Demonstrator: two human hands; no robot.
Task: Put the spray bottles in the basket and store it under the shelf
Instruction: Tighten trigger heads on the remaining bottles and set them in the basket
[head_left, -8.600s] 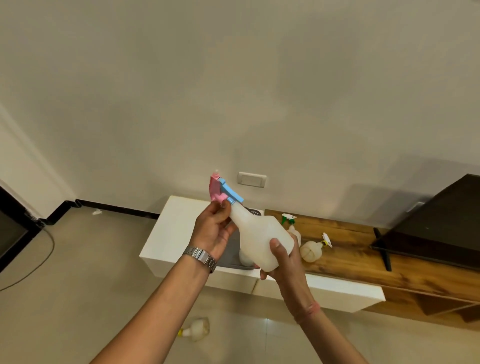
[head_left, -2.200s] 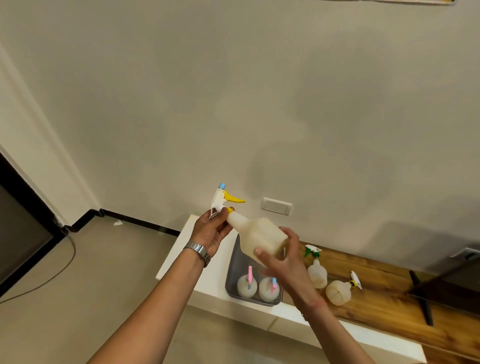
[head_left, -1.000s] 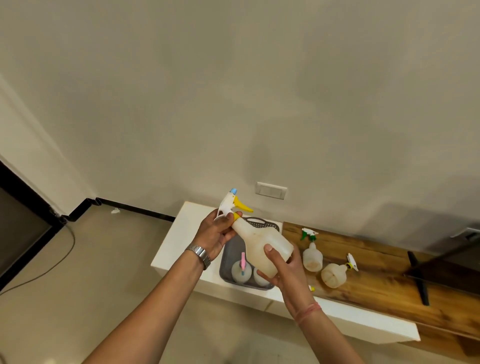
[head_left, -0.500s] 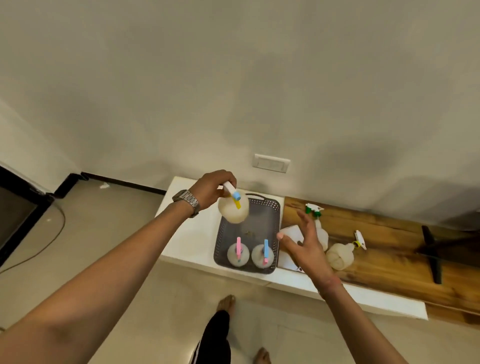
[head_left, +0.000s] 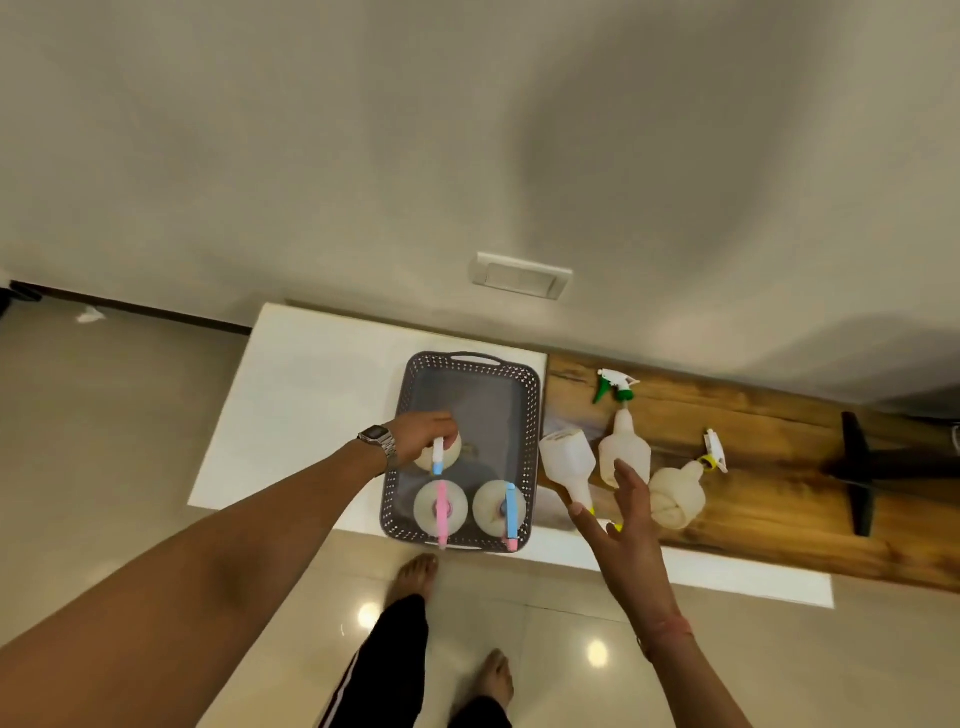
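The left hand (head_left: 423, 435) grips a spray bottle (head_left: 440, 456) upright inside the grey basket (head_left: 530, 415) on the bench (head_left: 311, 395) (two bottles already stand there), while the right hand (head_left: 631, 525) hovers with fingers spread.

The left hand (head_left: 423, 435) covers the neck and trigger of the bottle (head_left: 441, 456) it holds in the basket (head_left: 530, 415), so its grip there cannot be judged. The right hand (head_left: 623, 525) hides the head of the bottle lying on its side (head_left: 569, 462) at the counter's (head_left: 311, 374) front edge. The black stand (head_left: 857, 467) on the wooden top (head_left: 779, 499) is cut off by the right edge.
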